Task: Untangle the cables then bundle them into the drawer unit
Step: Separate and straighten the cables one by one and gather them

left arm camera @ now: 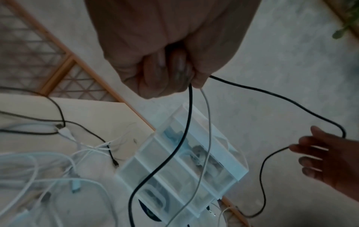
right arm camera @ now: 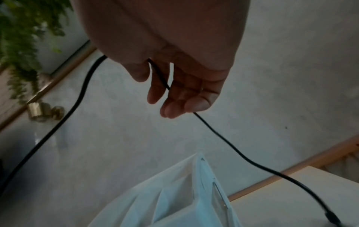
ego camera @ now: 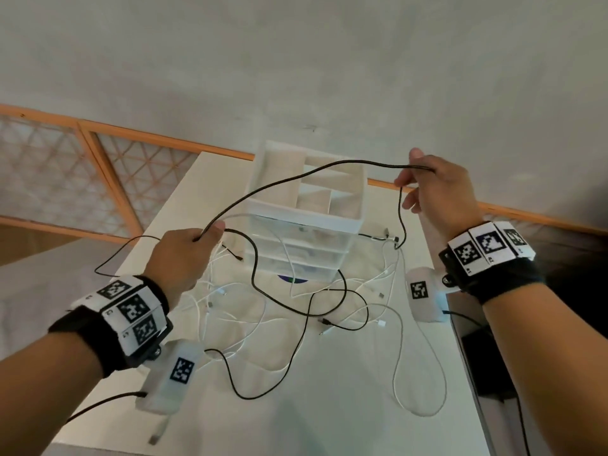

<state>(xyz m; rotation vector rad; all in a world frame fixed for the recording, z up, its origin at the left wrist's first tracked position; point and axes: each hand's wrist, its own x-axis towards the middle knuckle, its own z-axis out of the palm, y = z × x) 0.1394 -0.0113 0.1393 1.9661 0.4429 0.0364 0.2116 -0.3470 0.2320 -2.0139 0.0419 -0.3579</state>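
Head view: left hand (ego camera: 184, 255) fisted on black cable (ego camera: 296, 177), right hand (ego camera: 434, 189) pinching it far right, span stretched left-right above drawer unit (ego camera: 306, 205).
Left wrist: white cable (left arm camera: 207, 122) also gripped.
Right wrist: pinch confirmed, remaining fingers loose.

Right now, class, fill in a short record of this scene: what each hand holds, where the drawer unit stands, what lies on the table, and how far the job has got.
left hand: left hand grips the black cable and a white cable
right hand: right hand pinches the same black cable, raised above the drawer unit
drawer unit: stands at the far side of the table, drawers shut
on table: loose white cables and black ones, crossing each other
progress: cables not yet bundled
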